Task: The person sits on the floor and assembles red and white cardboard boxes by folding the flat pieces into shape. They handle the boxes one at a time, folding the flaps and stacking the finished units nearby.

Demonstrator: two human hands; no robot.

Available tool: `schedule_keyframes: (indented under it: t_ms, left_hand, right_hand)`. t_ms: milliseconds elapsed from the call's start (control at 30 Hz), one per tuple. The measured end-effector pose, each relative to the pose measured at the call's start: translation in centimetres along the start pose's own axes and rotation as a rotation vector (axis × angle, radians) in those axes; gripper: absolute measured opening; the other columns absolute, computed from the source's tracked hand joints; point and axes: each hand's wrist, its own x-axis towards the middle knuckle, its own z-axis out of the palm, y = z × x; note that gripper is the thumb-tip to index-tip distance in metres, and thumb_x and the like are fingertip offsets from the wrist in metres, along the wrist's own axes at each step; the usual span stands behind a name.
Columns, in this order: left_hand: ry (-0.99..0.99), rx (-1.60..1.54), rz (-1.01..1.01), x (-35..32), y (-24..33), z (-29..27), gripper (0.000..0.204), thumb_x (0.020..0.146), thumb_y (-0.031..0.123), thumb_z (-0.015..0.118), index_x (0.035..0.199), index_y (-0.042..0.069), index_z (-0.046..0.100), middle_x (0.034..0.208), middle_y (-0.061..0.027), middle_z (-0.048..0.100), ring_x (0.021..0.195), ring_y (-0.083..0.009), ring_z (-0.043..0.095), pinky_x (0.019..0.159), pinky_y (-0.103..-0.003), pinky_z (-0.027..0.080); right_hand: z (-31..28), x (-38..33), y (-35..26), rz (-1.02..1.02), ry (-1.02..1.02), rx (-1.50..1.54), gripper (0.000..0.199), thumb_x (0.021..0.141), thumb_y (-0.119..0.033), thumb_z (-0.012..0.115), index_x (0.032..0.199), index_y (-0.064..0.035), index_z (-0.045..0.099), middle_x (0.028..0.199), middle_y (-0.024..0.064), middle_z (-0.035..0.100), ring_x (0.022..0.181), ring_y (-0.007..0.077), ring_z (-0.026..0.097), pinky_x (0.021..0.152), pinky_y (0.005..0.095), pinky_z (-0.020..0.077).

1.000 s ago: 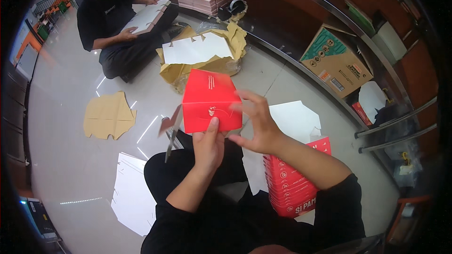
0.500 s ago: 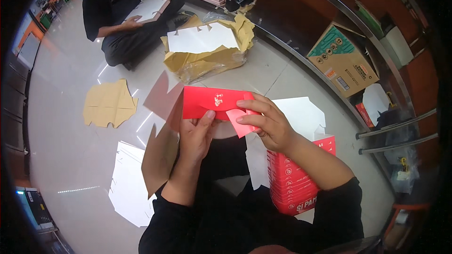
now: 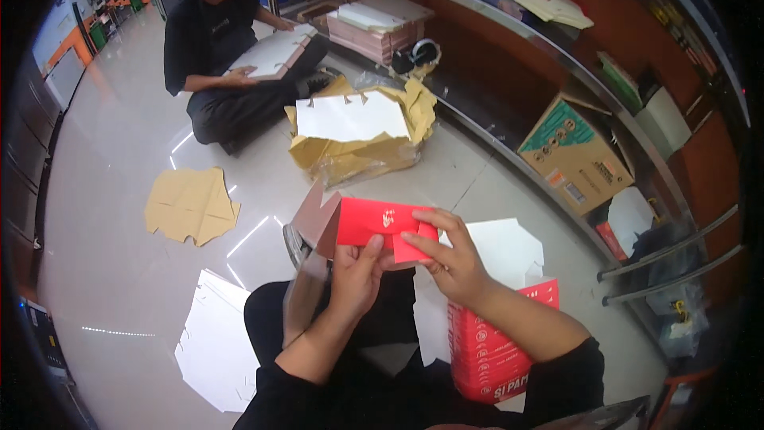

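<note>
A red cardboard box blank [image 3: 362,221], partly folded, is held in front of my chest. Its pale inner panels stand out on the left, bent away from the red face. My left hand [image 3: 356,280] grips the lower edge, thumb on the red side and fingers hidden behind. On the right end, my right hand [image 3: 455,259] pinches a folded red flap between its fingers. Beside my right forearm rises a stack of red folded boxes [image 3: 487,350], with white blanks [image 3: 505,243] lying behind it.
White blanks [image 3: 215,338] lie on the floor at left, near torn brown paper [image 3: 193,205]. Ahead is a paper-wrapped pack of white sheets [image 3: 354,119]. Another person [image 3: 227,48] sits cross-legged, holding white blanks. A carton [image 3: 577,151] stands on the right-hand shelf.
The view has tilted upward, so the scene sits lower in the picture. The red flap under my right fingers lies closer against the blank. Both hands keep their hold.
</note>
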Motion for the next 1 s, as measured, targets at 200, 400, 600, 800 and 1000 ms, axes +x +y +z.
schedule_keyframes:
  t_ms: [200, 400, 600, 800, 1000]
  left_hand:
    - [0.023, -0.054, -0.019, 0.4, 0.1, 0.3, 0.031, 0.091, 0.013, 0.039, 0.121, 0.004, 0.033, 0.115, -0.0144, 0.048, 0.106, -0.0253, 0.051, 0.085, -0.04, 0.047]
    - [0.051, -0.125, 0.029, 0.5, 0.2, -0.4, 0.028, 0.093, 0.014, 0.038, 0.118, 0.003, 0.039, 0.117, -0.0107, 0.048, 0.109, -0.0221, 0.048, 0.095, -0.037, 0.038]
    - [0.056, -0.151, 0.032, 0.1, 0.5, -0.2, 0.028, 0.094, 0.018, 0.033, 0.118, 0.004, 0.039, 0.117, -0.0107, 0.048, 0.108, -0.0216, 0.05, 0.09, -0.036, 0.042]
    - [0.062, -0.3, -0.07, -0.5, -0.1, 1.6, 0.032, 0.095, 0.028, 0.027, 0.12, 0.009, 0.033, 0.117, -0.011, 0.047, 0.103, -0.0216, 0.052, 0.08, -0.035, 0.048]
    - [0.072, -0.291, -0.043, -0.6, -0.5, 1.8, 0.031, 0.095, 0.03, 0.03, 0.117, 0.009, 0.034, 0.116, -0.0115, 0.047, 0.104, -0.0229, 0.051, 0.082, -0.037, 0.047]
  right_hand:
    - [0.2, 0.5, -0.4, 0.007, -0.042, -0.123, 0.046, 0.069, -0.008, 0.064, 0.114, -0.0156, 0.055, 0.122, 0.0099, 0.041, 0.112, 0.0336, 0.039, 0.094, 0.042, 0.0366]
    - [1.1, 0.2, -0.3, 0.019, -0.139, -0.042, 0.052, 0.066, -0.006, 0.066, 0.116, -0.0133, 0.051, 0.122, 0.0112, 0.04, 0.111, 0.032, 0.041, 0.093, 0.0398, 0.0375]
    - [1.2, 0.1, -0.1, -0.017, -0.088, 0.025, 0.047, 0.066, -0.006, 0.065, 0.112, -0.0111, 0.053, 0.124, 0.0113, 0.042, 0.11, 0.0324, 0.041, 0.092, 0.0403, 0.0382]
    - [0.8, 0.2, -0.6, -0.09, -0.051, -0.145, 0.043, 0.061, -0.007, 0.069, 0.103, -0.0104, 0.059, 0.122, 0.0104, 0.046, 0.105, 0.0325, 0.042, 0.088, 0.0399, 0.0385]
    - [0.9, 0.5, -0.3, -0.086, -0.072, -0.191, 0.044, 0.067, -0.015, 0.066, 0.109, -0.0123, 0.058, 0.12, 0.0058, 0.048, 0.101, 0.0296, 0.044, 0.085, 0.0357, 0.041]
